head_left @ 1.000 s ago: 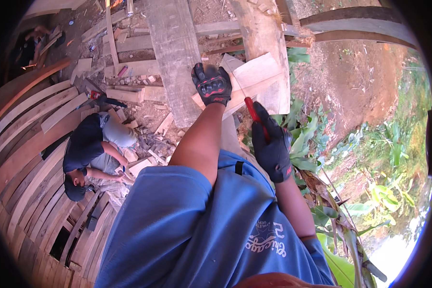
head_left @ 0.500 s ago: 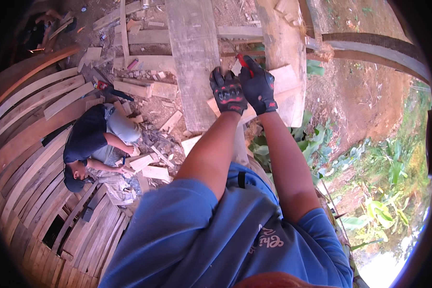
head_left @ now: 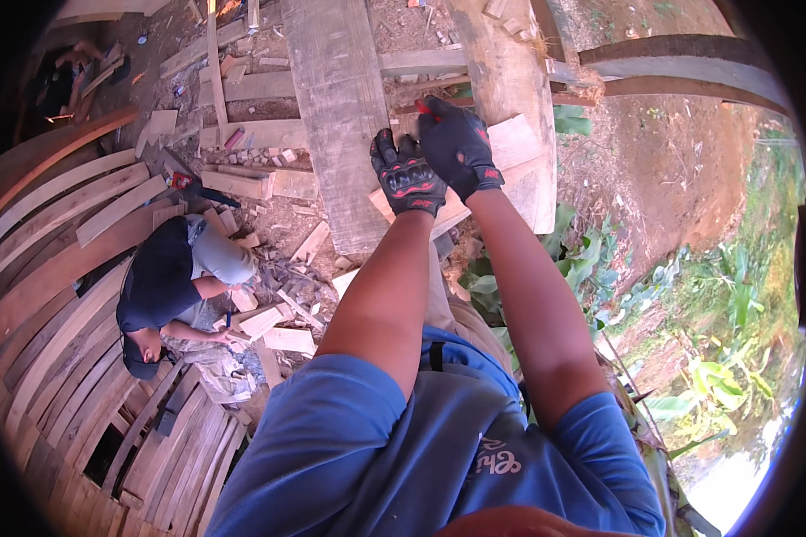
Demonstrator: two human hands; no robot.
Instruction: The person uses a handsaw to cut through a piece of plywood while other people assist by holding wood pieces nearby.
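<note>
A short pale board (head_left: 510, 143) lies slantwise across two wide planks, the left plank (head_left: 338, 116) and the right plank (head_left: 501, 67). My left hand (head_left: 409, 179), in a black glove with red trim, bears down on the short board's left part, its fingers bent over the far edge. Just right of it, my gloved right hand (head_left: 458, 148) is closed round a tool with a red handle (head_left: 423, 106). Only a bit of red shows past the fingers. The tool's working end cannot be made out now.
At left, a person in dark clothes (head_left: 161, 277) crouches among wood offcuts (head_left: 282, 331). Stacked boards (head_left: 54, 313) line the far left. Another person (head_left: 81, 67) is in the dim upper left corner. Leafy plants (head_left: 573, 259) and a dirt slope (head_left: 672, 179) lie right.
The right hand has shifted up and left, partly over the left hand's fingers, and less of the red handle shows. The whole view has shifted slightly; the left hand keeps its place on the board.
</note>
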